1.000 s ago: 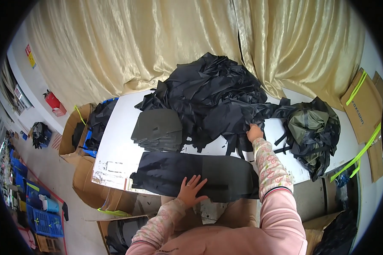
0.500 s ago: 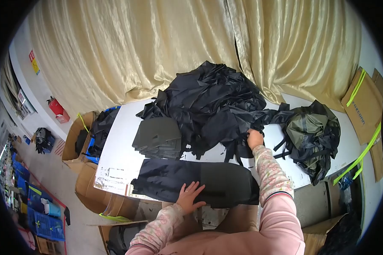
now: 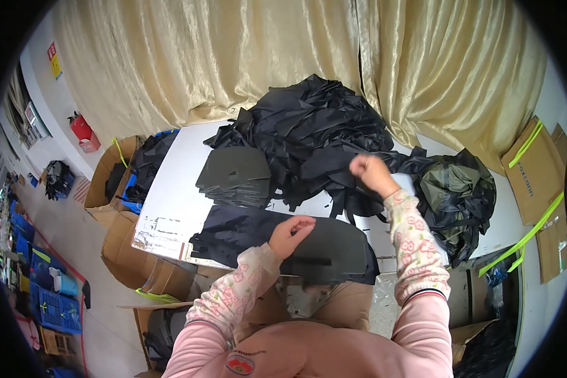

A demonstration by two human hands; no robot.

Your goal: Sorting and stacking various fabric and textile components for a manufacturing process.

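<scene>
A flat dark fabric panel (image 3: 283, 242) is laid along the near edge of the white table (image 3: 176, 195), its long axis running left to right and its right end rounded; this placement is judged to keep it within easy reach and spread smooth. The left hand (image 3: 291, 233) is held just above the middle of the panel with the fingers curled loosely together; whether anything is pinched between them cannot be told. The right hand (image 3: 368, 171) is raised over the near edge of the heap of black fabric pieces (image 3: 315, 135), closed into a fist; a thin dark piece may be gripped, but this is not clearly shown. A neat stack of grey cut panels (image 3: 236, 176) is set just beyond the flat panel, to the left of the heap, apparently sorted apart from the loose pieces. An olive and black bundle (image 3: 450, 189) lies at the right end of the table. Open cardboard boxes (image 3: 116, 179) holding dark fabric stand to the left of the table, and a gold curtain (image 3: 233, 57) hangs on the far side.
</scene>
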